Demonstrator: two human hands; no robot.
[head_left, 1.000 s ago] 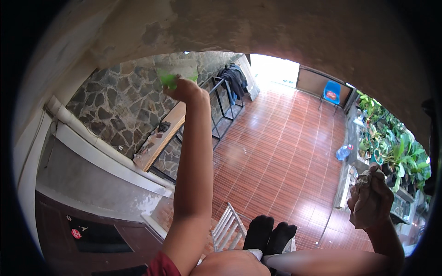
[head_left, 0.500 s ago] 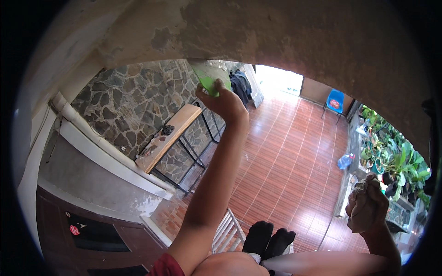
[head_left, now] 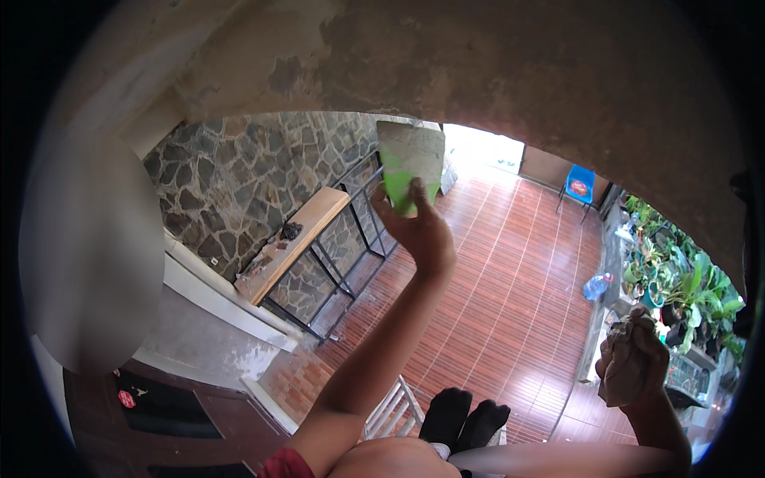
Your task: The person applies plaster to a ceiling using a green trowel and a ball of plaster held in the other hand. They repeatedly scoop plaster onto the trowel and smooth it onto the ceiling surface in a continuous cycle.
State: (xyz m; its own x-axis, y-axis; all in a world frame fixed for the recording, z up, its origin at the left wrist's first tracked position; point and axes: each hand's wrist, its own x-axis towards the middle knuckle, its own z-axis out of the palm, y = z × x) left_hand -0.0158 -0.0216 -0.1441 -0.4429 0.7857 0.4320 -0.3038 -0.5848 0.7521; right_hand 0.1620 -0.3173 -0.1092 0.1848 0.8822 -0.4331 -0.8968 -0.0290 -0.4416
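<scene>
Between the fingers and thumb of my left hand (head_left: 420, 231) is a flat green putty spreader (head_left: 410, 159), its broad upper part coated in grey-white paste. It is raised just below the edge of the patchy ceiling beam (head_left: 478, 64), and I cannot tell whether its upper edge touches. At the right, lower down, my right hand (head_left: 649, 358) is closed around a crumpled, greyish lump of putty (head_left: 625, 362), possibly in a plastic bag. My fingers partly hide this lump.
My black-socked feet (head_left: 446, 414) are beside a white slatted ladder (head_left: 396, 408), high over the red tiled floor (head_left: 494, 295). A narrow wooden table (head_left: 315, 215) stands along the stone wall (head_left: 207, 175). Potted plants (head_left: 693, 295) line the right; a blue chair (head_left: 579, 182) stands far off.
My left hand has come down and to the right with the spreader, showing more of its paste-covered face. The right hand has barely moved. A blurred grey shape now covers the left side.
</scene>
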